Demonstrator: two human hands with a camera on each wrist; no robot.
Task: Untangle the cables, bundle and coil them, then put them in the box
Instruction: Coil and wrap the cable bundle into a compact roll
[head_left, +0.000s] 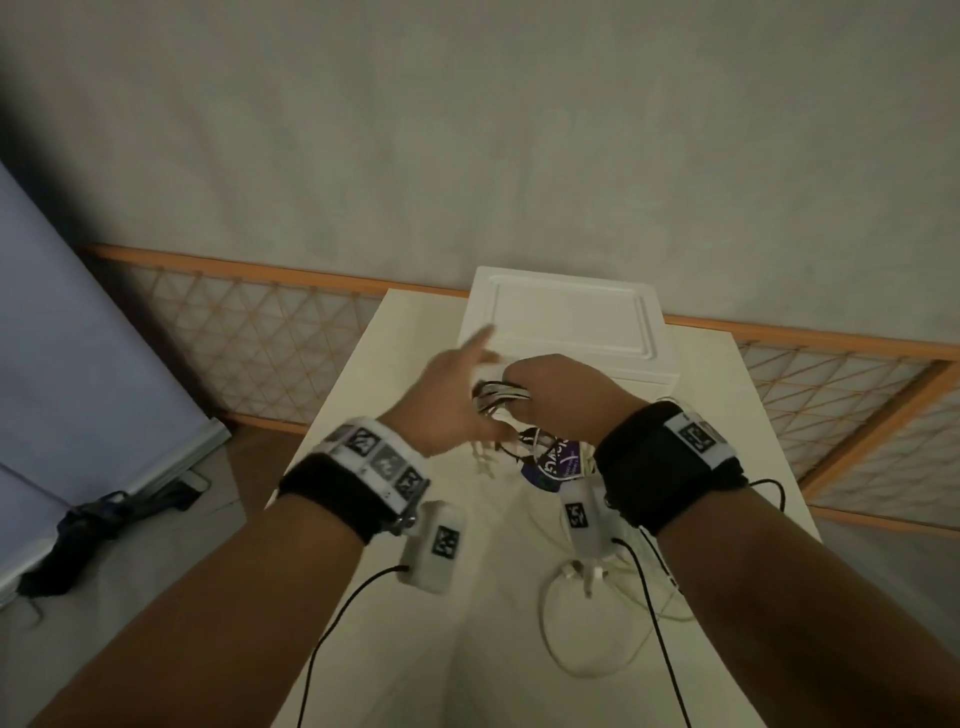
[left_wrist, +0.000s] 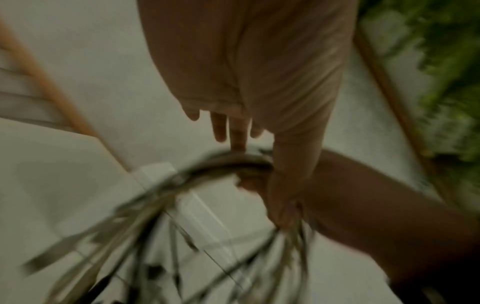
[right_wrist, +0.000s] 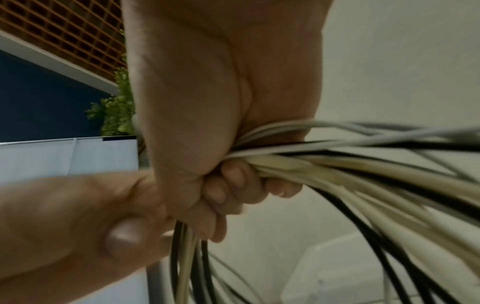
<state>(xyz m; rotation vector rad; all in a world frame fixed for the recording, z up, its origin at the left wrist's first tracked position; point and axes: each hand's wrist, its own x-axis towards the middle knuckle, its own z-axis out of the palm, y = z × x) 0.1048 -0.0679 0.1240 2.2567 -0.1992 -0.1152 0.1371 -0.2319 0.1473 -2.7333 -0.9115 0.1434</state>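
Observation:
A bundle of white and black cables (head_left: 501, 397) is gripped in the fist of my right hand (head_left: 556, 395), held above the white table (head_left: 415, 649) just in front of the white box (head_left: 571, 322), whose lid is on. In the right wrist view the fingers of my right hand (right_wrist: 228, 185) curl tightly round the bundle (right_wrist: 337, 164). My left hand (head_left: 457, 395) is beside it with fingers stretched out. In the blurred left wrist view its fingertips (left_wrist: 233, 131) touch the arc of the bundle (left_wrist: 228, 162). Its thumb (right_wrist: 124, 232) lies by the hanging strands.
A purple tag (head_left: 558, 460) hangs under the bundle. Another white cable with its connectors (head_left: 587, 574) lies looped on the table near my right forearm. A wooden lattice railing (head_left: 260, 338) runs behind the table. A dark bag (head_left: 93, 535) lies on the floor at the left.

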